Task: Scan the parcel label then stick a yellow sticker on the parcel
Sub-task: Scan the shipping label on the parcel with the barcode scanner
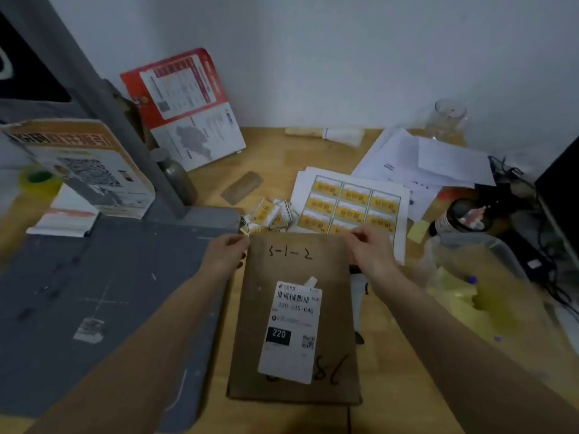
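While the parcel point(294, 317) is lying on the desk point(391, 364), I am pinching its far corners with my left hand point(225, 255) and right hand point(369, 249).

Brown flat parcel point(296, 317) on desk, white label point(289, 332) face-up; yellow sticker sheet point(349, 206) beyond, seemingly untouched.

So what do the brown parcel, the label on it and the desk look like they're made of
The flat brown parcel looks like matte kraft paper or thin card: dull, with marker numbers written straight on it. The white printed label seems a paper sticker, one top corner tab lifting. The tan desk looks like wood or wood-look laminate, smooth with faint grain; which one is unclear.
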A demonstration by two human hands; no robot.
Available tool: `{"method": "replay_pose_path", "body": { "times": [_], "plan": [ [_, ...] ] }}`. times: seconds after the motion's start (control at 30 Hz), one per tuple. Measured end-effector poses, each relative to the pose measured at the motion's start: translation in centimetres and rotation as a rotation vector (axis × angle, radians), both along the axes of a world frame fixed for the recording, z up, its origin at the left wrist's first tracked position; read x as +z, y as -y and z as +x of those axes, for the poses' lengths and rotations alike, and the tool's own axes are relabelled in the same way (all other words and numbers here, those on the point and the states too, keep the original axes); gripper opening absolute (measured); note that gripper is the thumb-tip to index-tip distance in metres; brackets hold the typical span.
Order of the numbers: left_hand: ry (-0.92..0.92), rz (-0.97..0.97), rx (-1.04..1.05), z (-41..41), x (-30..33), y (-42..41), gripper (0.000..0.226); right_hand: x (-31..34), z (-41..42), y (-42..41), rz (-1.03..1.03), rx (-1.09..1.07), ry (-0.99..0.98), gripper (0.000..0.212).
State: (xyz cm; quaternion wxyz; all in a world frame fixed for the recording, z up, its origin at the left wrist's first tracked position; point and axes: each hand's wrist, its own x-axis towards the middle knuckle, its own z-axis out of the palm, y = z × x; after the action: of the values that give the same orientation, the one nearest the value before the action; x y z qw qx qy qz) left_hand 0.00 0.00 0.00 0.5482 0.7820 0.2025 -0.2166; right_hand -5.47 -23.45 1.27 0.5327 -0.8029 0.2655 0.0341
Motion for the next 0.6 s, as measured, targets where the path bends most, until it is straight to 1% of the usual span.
{"method": "replay_pose_path", "body": {
  "times": [0.07,0.13,0.17,0.2,0.23,0.3,0.33,0.43,0.53,0.57,0.6],
  "plan": [
    [-0.027,0.078,-0.089,-1.1,-0.1,0.3,0.046,-0.9,-0.9,0.2,-0.055,-0.178,-0.048,0.015],
    [-0.108,0.029,-0.108,-3.3,0.0,0.4,0.057,-2.5,-2.9,-0.3,-0.125,-0.312,-0.179,0.018],
    [-0.163,-0.007,-0.108,-4.5,0.0,0.3,0.062,-3.2,-3.9,-0.9,-0.121,-0.373,-0.215,0.018],
    [-0.217,-0.053,-0.112,-5.6,0.1,0.1,0.067,-3.4,-4.7,-1.7,-0.063,-0.429,-0.243,0.02],
    [-0.261,-0.107,-0.127,-6.5,0.0,-0.2,0.074,-3.6,-5.1,-2.6,0.035,-0.475,-0.241,0.028],
    [-0.297,-0.168,-0.159,-7.2,-0.1,-0.7,0.085,-2.7,-5.4,-4.1,0.165,-0.432,-0.293,0.035],
    [-0.292,-0.19,-0.172,-7.4,-0.1,-0.8,0.084,-2.2,-5.3,-4.4,0.17,-0.403,-0.31,0.037],
    [-0.178,-0.229,-0.171,-7.0,0.4,-1.0,0.071,-1.1,-4.7,-4.0,0.2,-0.405,-0.18,0.029],
    [0.013,-0.217,-0.164,-6.3,0.9,-1.1,0.068,-0.5,-3.3,-3.7,0.259,-0.495,-0.03,0.029],
    [0.061,-0.215,-0.154,-6.1,0.8,-1.1,0.068,-0.6,-2.9,-3.6,0.258,-0.523,0.0,0.029],
    [0.089,-0.219,-0.139,-6.1,0.7,-1.0,0.068,-0.5,-2.5,-3.8,0.241,-0.531,-0.01,0.027]
  ]
}}
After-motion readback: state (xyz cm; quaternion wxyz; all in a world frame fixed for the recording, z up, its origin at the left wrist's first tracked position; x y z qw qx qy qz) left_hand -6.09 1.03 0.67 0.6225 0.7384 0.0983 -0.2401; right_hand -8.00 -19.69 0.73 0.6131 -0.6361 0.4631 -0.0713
